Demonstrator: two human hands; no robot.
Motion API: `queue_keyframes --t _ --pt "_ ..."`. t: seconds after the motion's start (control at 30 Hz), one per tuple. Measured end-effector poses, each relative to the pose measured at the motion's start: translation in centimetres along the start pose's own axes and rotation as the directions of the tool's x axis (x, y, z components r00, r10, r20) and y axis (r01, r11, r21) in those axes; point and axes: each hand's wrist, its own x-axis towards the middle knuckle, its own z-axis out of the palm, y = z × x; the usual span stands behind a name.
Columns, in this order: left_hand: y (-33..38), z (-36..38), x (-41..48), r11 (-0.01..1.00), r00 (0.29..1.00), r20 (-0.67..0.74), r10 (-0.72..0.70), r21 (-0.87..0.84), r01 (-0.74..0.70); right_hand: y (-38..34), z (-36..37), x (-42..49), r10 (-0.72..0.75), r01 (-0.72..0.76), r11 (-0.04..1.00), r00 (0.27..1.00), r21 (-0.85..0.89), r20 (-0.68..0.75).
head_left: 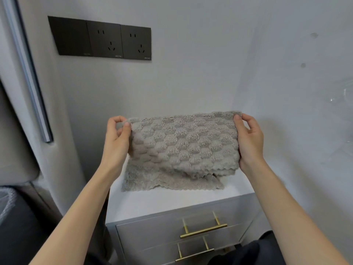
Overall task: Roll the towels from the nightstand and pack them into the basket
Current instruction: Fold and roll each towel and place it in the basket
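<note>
Two hands, left hand (116,138) and right hand (248,139), pinching one grey towel (183,142) (second towel (150,181) underneath)

A pale grey wall (210,64) carries three black socket plates (101,39) above a white nightstand (172,199) with brass handles (203,230).

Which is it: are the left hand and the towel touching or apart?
Touching. The head view shows the left hand pinching the towel at its top left corner.

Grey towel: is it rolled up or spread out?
The towel is spread out: left hand and right hand pinch its top corners; it hangs flat above the nightstand.
</note>
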Motion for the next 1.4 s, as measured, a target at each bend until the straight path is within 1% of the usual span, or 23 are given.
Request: queue_keyframes --t 0.07,0.13,0.23,0.27,0.33,0.37,0.47,0.53,0.63,0.7,0.8,0.87,0.97,1.13,1.33,1.4 --pt "0.0 -0.1 0.0 0.997 0.999 -0.041 -0.026 0.067 0.029 0.5 -0.3 0.2 0.044 -0.045 0.996 0.999 -0.078 -0.017" --pt "-0.5 -0.2 0.1 0.987 0.996 -0.065 -0.054 0.149 0.063 1.3 -0.8 0.6 0.093 -0.099 0.974 0.995 -0.204 -0.040" --pt "-2.2 -0.4 0.2 0.926 0.988 -0.009 -0.156 0.347 0.150 2.8 -1.4 1.0 0.150 -0.149 0.911 0.988 -0.386 -0.028" --pt "-2.8 -0.5 0.2 0.895 0.978 0.020 -0.207 0.407 0.181 3.3 -1.6 1.2 0.178 -0.164 0.879 0.984 -0.448 -0.012" --pt "-3.8 -0.5 0.0 0.847 0.951 0.064 -0.303 0.474 0.239 4.4 -2.2 1.4 0.251 -0.188 0.791 0.968 -0.582 0.028" --pt "-4.2 -0.6 0.0 0.819 0.944 0.075 -0.323 0.522 0.239 4.8 -2.6 1.4 0.285 -0.192 0.743 0.958 -0.641 0.044" --pt "-4.7 -0.9 -0.3 0.717 0.951 0.089 -0.295 0.678 0.159 5.5 -3.3 1.7 0.312 -0.178 0.635 0.949 -0.752 0.039" --pt "-4.8 -1.0 -0.4 0.680 0.939 0.096 -0.331 0.714 0.167 5.4 -3.6 1.7 0.299 -0.165 0.572 0.954 -0.804 0.016" --pt "-4.6 -0.9 -0.5 0.632 0.923 0.128 -0.363 0.762 0.143 5.3 -3.7 1.5 0.287 -0.122 0.536 0.957 -0.835 0.045" --pt "-4.6 -0.8 -0.6 0.627 0.920 0.152 -0.362 0.770 0.120 5.3 -3.5 1.4 0.274 -0.096 0.532 0.960 -0.841 0.064" --pt "-4.7 -0.7 -0.6 0.631 0.921 0.142 -0.362 0.764 0.130 5.3 -3.2 1.1 0.237 -0.054 0.540 0.967 -0.840 0.090" --pt "-4.8 -0.6 -0.7 0.624 0.930 0.131 -0.344 0.772 0.122 5.4 -3.3 1.1 0.204 -0.014 0.533 0.972 -0.846 0.112" --pt "-4.9 -0.5 -0.9 0.617 0.956 0.111 -0.271 0.782 0.084 5.4 -3.4 1.0 0.172 0.016 0.535 0.977 -0.845 0.127" --pt "-5.0 -0.4 -1.3 0.614 0.982 0.117 -0.149 0.790 -0.001 5.3 -3.4 1.0 0.168 0.026 0.546 0.976 -0.838 0.139" --pt "-4.7 0.0 -1.5 0.651 0.985 0.084 -0.153 0.758 0.036 5.1 -3.4 0.8 0.188 0.005 0.552 0.974 -0.834 0.131" --pt "-4.8 0.2 -1.6 0.634 0.977 0.103 -0.185 0.772 0.039 5.1 -3.4 0.7 0.190 0.004 0.559 0.973 -0.829 0.132"
